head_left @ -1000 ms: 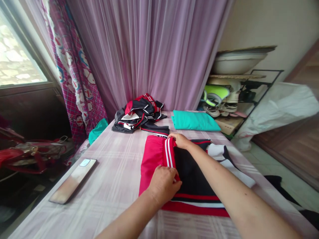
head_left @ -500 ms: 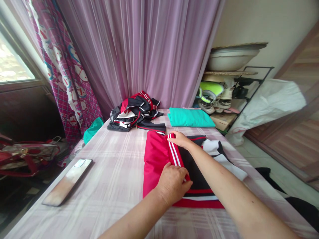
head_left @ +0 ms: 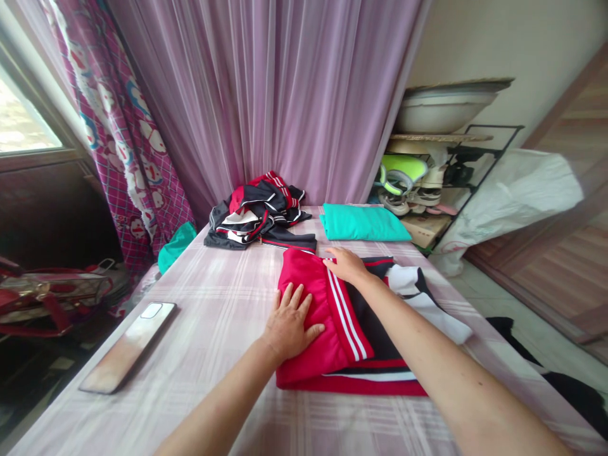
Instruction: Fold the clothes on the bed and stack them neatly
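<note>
A red, black and white sports garment lies partly folded on the table. Its red section is turned over, and a red band with two white stripes crosses the black fabric. My left hand rests flat on the red cloth near the folded left edge, fingers spread. At the far end of the striped band is my right hand, its fingers stretched out on the cloth and holding nothing. Part of the black fabric is hidden under my right forearm. White parts of the garment extend to the right.
A heap of dark and red clothes sits at the back of the checked tablecloth, beside a folded turquoise cloth. A phone lies at left. Right of the table stands a rack with shoes and basins.
My left hand has let go of the striped band's near end and moved left onto the red cloth, its fingers spreading. The band now lies slanted farther right. My right hand has loosened its grip.
</note>
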A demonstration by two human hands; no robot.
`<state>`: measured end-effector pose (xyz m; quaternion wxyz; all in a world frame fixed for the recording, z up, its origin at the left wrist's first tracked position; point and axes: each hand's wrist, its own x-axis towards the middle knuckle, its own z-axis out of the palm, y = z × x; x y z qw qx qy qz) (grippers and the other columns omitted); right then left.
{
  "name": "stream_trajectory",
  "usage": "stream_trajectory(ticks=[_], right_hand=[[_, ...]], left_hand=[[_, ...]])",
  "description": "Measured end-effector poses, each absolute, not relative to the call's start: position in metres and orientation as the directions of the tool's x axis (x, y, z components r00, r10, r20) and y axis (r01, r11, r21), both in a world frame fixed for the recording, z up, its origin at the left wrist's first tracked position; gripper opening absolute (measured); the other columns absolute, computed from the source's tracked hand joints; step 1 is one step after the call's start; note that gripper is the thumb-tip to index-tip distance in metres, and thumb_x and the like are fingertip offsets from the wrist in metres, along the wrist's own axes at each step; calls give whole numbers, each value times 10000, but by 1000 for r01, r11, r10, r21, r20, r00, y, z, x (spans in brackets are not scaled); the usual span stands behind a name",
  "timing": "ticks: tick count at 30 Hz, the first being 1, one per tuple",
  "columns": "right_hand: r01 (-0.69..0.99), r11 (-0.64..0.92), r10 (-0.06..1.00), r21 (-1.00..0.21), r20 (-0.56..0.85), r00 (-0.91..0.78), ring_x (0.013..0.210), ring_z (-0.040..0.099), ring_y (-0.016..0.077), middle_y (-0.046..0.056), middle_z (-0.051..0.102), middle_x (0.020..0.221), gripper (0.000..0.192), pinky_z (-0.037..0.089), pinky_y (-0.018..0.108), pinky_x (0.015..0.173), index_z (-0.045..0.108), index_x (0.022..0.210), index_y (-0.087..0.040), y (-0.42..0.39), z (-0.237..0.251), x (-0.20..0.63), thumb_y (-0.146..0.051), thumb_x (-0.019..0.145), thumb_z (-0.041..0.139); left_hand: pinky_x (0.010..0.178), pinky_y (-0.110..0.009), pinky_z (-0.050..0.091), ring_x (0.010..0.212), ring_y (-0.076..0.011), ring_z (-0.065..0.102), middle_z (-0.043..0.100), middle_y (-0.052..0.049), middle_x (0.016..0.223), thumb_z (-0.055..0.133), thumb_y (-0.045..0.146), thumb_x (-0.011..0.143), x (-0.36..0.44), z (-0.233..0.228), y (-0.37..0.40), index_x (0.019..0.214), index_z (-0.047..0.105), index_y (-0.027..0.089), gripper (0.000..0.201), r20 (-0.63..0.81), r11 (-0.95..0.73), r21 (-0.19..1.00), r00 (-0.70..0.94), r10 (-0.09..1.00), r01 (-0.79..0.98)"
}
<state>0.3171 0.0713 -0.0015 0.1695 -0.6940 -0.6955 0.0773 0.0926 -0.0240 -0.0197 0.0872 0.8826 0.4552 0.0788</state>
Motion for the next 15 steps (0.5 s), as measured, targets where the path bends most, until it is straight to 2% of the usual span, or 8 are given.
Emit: stream_trajectory(ticks=[3,7,11,13,15], right_hand=[[917,130,991,-377,43,-123,1245,568,261,80,631,1345,489,425,374,1041,575,1357,-238,83,9,302,-445,914,544],[907,169,972,-385,-89,-219,1218,590,276,70,653,1318,550,448,341,1012,631,1310,-245,98,17,286,-489,818,667],[894,199,946,-402,-161,-283,992,679,249,50,752,1079,362,500,287,845,760,1034,-224,106,22,280,-465,767,715],[890,206,931,-407,-200,-307,849,686,227,30,764,899,293,497,276,745,769,850,-212,107,23,280,-485,768,700],[886,208,919,-415,-228,-323,758,667,200,6,746,795,303,478,263,672,749,757,-211,107,23,281,-505,778,676]], left_hand=[[1194,-602,167,1502,-361,155,301,-132,1605,381,674,906,91,-30,-25,1510,375,209,763,85,-570,231,567,819,788],[1178,-622,185,1501,-363,156,291,-128,1610,380,664,913,84,-32,-25,1523,346,218,757,61,-551,248,555,830,797],[1175,-614,198,1501,-353,161,299,-118,1608,369,651,924,77,-35,-23,1524,339,224,737,69,-563,256,566,822,786],[1182,-600,198,1502,-346,166,299,-118,1608,360,648,928,75,-37,-23,1523,341,214,736,85,-571,252,570,817,781],[1184,-597,197,1502,-343,166,304,-121,1606,359,643,930,75,-39,-24,1519,346,207,733,102,-573,250,567,817,780]])
